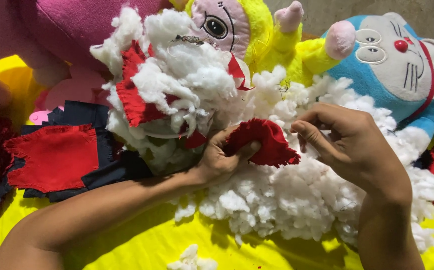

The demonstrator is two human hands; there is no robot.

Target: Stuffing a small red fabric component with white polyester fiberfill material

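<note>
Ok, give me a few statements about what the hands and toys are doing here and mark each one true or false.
1. The left hand grips a red fabric piece. True.
2. The right hand rests on the blue cat plush. False: it is at the red fabric, over the white stuffing.
3. The cloth underneath is yellow. True.
4. The yellow plush lies in front of the stuffing, nearest the camera. False: it lies behind the stuffing.
</note>
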